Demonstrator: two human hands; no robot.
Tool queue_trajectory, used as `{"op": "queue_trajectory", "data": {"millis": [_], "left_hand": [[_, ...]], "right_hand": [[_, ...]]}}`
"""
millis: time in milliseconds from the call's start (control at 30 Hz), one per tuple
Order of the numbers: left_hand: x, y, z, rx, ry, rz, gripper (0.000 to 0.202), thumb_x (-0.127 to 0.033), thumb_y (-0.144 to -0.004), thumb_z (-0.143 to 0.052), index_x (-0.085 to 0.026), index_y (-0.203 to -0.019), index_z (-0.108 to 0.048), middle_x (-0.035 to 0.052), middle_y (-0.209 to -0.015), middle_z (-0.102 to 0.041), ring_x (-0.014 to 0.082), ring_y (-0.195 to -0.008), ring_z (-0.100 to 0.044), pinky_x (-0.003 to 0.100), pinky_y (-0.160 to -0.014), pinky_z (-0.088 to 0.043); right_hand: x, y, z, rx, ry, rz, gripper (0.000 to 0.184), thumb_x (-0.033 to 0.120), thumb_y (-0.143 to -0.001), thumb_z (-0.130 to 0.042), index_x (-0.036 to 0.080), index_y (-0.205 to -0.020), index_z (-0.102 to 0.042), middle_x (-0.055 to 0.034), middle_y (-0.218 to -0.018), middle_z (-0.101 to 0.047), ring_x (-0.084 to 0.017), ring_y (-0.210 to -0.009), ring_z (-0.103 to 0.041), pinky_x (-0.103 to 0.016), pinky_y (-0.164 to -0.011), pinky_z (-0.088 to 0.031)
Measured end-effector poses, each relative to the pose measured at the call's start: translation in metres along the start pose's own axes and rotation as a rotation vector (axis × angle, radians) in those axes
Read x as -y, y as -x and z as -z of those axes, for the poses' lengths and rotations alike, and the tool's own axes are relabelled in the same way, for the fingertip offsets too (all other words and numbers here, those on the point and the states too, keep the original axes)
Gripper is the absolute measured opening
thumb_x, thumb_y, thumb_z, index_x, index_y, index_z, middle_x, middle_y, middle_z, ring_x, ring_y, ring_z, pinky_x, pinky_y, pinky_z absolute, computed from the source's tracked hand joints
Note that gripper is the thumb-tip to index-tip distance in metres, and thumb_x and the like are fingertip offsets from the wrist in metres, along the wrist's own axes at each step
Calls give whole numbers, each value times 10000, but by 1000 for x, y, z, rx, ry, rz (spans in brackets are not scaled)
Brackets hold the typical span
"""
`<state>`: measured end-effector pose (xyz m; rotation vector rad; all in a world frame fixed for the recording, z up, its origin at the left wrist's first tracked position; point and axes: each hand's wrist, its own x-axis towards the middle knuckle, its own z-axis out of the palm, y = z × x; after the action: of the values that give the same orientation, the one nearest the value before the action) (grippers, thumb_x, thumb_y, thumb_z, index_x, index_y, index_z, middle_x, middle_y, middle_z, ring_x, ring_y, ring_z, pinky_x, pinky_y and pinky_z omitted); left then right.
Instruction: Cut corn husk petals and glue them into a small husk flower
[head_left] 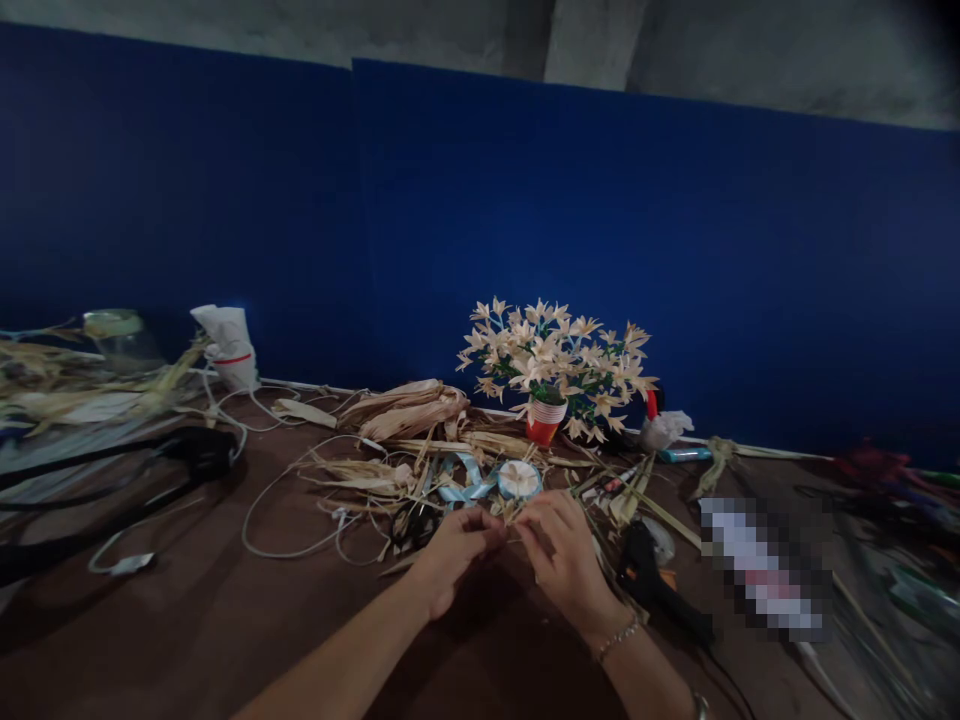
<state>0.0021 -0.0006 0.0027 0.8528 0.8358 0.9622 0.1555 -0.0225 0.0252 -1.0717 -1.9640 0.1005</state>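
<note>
My left hand and my right hand meet above the near middle of the table, fingertips pinched. Between them shows a thin pale strip, perhaps dried husk; its ends are hidden by the fingers. Just beyond my fingertips lies a roll of light blue ribbon with a pale piece over its top. A loose blue ribbon curls to its left. Black-handled scissors rest beside my left hand, partly covered. To the right of my right hand lies a black glue gun.
Dried corn husks are heaped at the back. Behind the ribbon, a red and white paper cup holds many husk flowers. A white cable loops across the left side. A black strap-like object lies far left. A blue partition closes the back.
</note>
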Motion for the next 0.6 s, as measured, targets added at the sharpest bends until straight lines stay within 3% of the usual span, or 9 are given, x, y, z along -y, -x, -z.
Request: {"op": "queue_trajectory", "data": {"millis": [333,433,533,600], "left_hand": [[0,1,-1,-16,7,30,230,-234,-507,-763,-129,-575,-570,-39,-513,-523,66,-472,-433,197,-499,-304],[0,1,-1,-1,31,4,218,-218,-519,-757,-132,-594,-571,-34,-534,-539,70,-490,-452,195,-514,-318],[-2,1,-1,20,35,-27,217,-225,-538,-746,-143,-621,-563,-32,-539,-547,81,-489,-467,204,-524,-335],[-4,1,0,32,-42,-76,210,-251,-555,-737,-147,-624,-568,-29,-538,-549,93,-493,-474,212,-526,-344]], "right_hand": [[-1,2,-3,-17,-15,-22,106,171,-811,-467,213,-767,-554,-47,-787,-544,-193,-789,-482,-336,-725,-370],[0,3,-2,-45,-99,-52,91,210,-788,-520,215,-874,-547,-60,-873,-544,-207,-861,-479,-347,-781,-368],[-1,3,0,-132,-284,-241,167,288,-793,-522,205,-938,-514,-57,-896,-535,-198,-854,-483,-318,-775,-378],[-2,2,1,-128,-448,-428,165,357,-819,-476,198,-820,-518,-19,-750,-523,-164,-715,-485,-272,-668,-389]]}}
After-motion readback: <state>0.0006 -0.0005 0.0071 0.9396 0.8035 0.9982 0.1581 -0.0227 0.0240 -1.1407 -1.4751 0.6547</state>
